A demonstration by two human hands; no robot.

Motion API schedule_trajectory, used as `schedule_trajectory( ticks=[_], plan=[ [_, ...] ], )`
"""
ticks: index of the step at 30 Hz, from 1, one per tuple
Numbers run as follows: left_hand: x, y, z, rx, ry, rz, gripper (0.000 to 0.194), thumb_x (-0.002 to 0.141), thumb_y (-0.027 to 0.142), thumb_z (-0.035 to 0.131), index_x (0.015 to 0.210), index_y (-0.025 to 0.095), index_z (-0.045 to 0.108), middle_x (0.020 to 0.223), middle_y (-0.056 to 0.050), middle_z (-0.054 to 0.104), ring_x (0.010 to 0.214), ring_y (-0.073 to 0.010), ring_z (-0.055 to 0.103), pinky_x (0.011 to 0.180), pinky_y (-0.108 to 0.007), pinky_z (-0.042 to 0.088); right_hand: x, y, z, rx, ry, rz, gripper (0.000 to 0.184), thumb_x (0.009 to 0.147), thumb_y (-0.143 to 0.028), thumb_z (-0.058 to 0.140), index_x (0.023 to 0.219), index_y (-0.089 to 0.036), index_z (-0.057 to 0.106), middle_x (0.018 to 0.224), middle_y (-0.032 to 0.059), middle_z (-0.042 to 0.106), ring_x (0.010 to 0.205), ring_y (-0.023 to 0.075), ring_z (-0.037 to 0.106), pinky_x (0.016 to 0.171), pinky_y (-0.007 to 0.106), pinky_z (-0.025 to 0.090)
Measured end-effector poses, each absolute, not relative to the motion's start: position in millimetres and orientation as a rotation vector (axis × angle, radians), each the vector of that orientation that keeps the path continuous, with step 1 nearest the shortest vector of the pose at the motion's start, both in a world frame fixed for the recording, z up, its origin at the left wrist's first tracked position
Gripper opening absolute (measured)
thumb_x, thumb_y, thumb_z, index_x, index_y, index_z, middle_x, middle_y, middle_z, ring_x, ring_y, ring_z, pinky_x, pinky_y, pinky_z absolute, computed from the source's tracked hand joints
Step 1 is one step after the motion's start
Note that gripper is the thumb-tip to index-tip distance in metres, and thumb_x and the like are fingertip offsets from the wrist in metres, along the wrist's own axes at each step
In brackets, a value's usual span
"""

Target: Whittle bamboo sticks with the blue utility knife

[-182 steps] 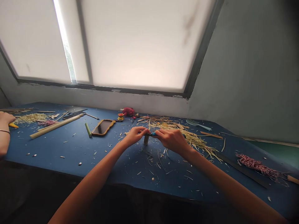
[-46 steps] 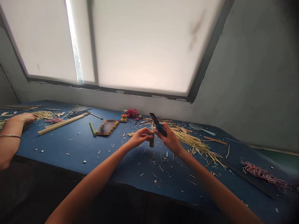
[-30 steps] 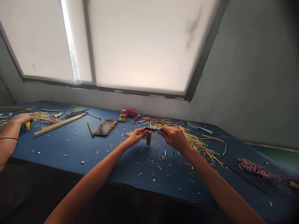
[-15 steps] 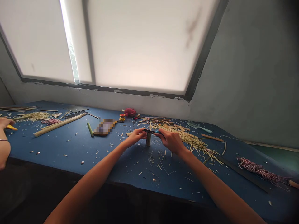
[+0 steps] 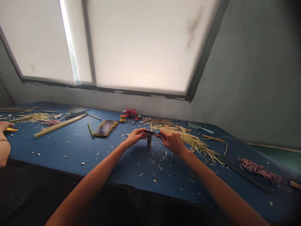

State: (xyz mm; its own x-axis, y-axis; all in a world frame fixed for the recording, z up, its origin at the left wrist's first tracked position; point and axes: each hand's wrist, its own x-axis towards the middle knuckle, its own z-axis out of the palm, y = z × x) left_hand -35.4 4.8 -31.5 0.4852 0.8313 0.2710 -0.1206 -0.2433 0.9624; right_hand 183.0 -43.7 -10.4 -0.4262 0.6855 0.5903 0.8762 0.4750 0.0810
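A short bamboo piece [image 5: 149, 141] stands upright on the blue table [image 5: 70, 147]. Across its top lies the dark blade of a blue-handled knife [image 5: 155, 133]. My right hand [image 5: 172, 142] is closed round the knife's handle. My left hand [image 5: 135, 137] pinches the blade's tip just left of the bamboo, fingers closed. Thin bamboo slivers [image 5: 162, 160] lie scattered in front of both hands.
A pile of bamboo strips [image 5: 197, 142] lies right of my hands, red-white string [image 5: 258, 169] at the far right. A phone [image 5: 105, 128], a green stick [image 5: 90, 130] and a long bamboo stick [image 5: 58, 125] lie to the left. Another person's hand [image 5: 3, 127] holds something yellow at the left edge.
The knife came down from a raised tilt to lie flat across the bamboo's top, and my left hand took its tip. The other person's hand drew back to the left.
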Motion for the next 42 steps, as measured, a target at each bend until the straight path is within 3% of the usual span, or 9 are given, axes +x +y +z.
schedule_trajectory(
  ticks=[5,8,14,23,29,33,37,42],
  plan=[
    [-46,-2,-13,1.764,0.815,1.440,0.042,0.082,0.053,0.055,0.097,0.016,0.066,0.096,-0.008,0.067,0.093,-0.0196,0.060,0.087,-0.033,0.044,182,-48,-3,-1.330,-2.260,-0.582,0.039,0.096,-0.048,0.031,0.081,-0.022,0.056,0.068,0.0017,0.064,0.056,0.0139,0.054,0.052,0.027,0.019],
    [-47,-11,-3,2.083,0.912,1.533,0.027,0.084,0.044,0.057,0.089,0.021,0.070,0.094,-0.005,0.068,0.095,-0.0195,0.058,0.094,-0.034,0.036,182,-50,2,-1.335,-2.279,-0.613,0.040,0.096,-0.048,0.030,0.081,-0.022,0.057,0.069,0.0022,0.065,0.056,0.0140,0.055,0.051,0.027,0.018],
    [-43,-18,-3,2.499,0.999,1.377,0.013,0.084,0.032,0.061,0.081,0.026,0.072,0.086,-0.002,0.070,0.097,-0.0204,0.055,0.104,-0.043,0.013,180,-52,10,-1.321,-2.308,-0.656,0.039,0.096,-0.047,0.031,0.081,-0.022,0.057,0.068,0.0018,0.065,0.056,0.0143,0.056,0.052,0.027,0.018],
    [-38,-9,-29,2.686,1.084,0.967,0.020,0.082,0.010,0.051,0.075,0.020,0.067,0.079,-0.006,0.070,0.091,-0.0231,0.057,0.102,-0.051,0.011,178,-45,-13,-1.317,-2.507,-0.680,0.031,0.094,-0.043,0.038,0.085,-0.021,0.058,0.072,0.0042,0.067,0.056,0.0147,0.058,0.050,0.028,0.014],
    [-39,-8,-21,2.461,1.169,1.156,0.011,0.086,0.027,0.056,0.080,0.022,0.065,0.086,-0.002,0.070,0.094,-0.0218,0.056,0.101,-0.046,0.016,179,-44,-9,-1.364,-2.363,-0.627,0.037,0.096,-0.046,0.031,0.084,-0.022,0.057,0.071,0.0043,0.066,0.059,0.0162,0.058,0.051,0.027,0.017],
    [-35,-11,-22,2.287,1.395,1.300,0.015,0.090,0.031,0.050,0.092,0.020,0.061,0.098,-0.005,0.067,0.098,-0.0222,0.054,0.093,-0.041,0.025,182,-36,-10,-1.538,-2.076,-0.324,0.040,0.095,-0.051,0.028,0.086,-0.023,0.055,0.064,0.0026,0.062,0.054,0.0163,0.055,0.048,0.026,0.020],
    [-19,-15,-26,2.445,1.497,1.098,0.018,0.089,0.033,0.050,0.088,0.017,0.060,0.095,-0.007,0.065,0.096,-0.0242,0.053,0.090,-0.043,0.026,191,-28,-12,-1.538,-1.853,-0.074,0.045,0.093,-0.057,0.027,0.079,-0.023,0.053,0.063,0.0013,0.060,0.055,0.0160,0.054,0.048,0.024,0.025],
    [22,-11,-23,2.633,1.424,0.771,0.030,0.082,0.044,0.058,0.086,0.014,0.063,0.092,-0.014,0.065,0.094,-0.0311,0.056,0.093,-0.050,0.025,201,-27,-11,-1.508,-1.785,-0.009,0.045,0.091,-0.060,0.029,0.074,-0.023,0.049,0.057,-0.0007,0.057,0.051,0.0156,0.052,0.050,0.024,0.027]
  ],
)
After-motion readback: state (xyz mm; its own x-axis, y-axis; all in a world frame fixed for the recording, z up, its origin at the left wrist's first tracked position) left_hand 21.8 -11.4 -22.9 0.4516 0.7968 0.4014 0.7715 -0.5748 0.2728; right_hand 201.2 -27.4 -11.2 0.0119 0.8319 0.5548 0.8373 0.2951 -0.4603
